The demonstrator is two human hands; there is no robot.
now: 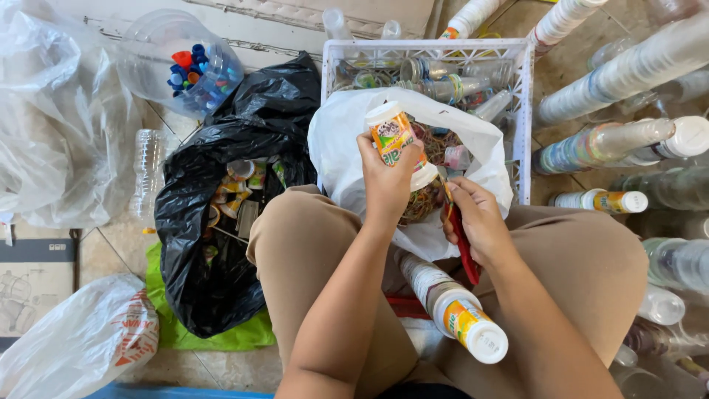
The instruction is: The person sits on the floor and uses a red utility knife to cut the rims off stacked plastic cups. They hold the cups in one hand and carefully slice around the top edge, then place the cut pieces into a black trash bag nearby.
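My left hand (385,181) grips a small white plastic cup-bottle with an orange and green label (394,137), held over an open white plastic bag (340,140) of rubber bands and scraps. My right hand (476,218) is closed on a red-handled cutter or scissors (465,247), its tip close to the bottle's lower end. I sit with my knees apart in tan trousers. A stack of similar white cups (454,310) lies between my legs.
A black bag (214,251) of torn labels sits at my left. A white crate (521,111) of clear bottles stands ahead. Stacked cups (613,140) lie on the right. A clear tub of coloured caps (188,66) and white plastic bags (81,343) are on the left.
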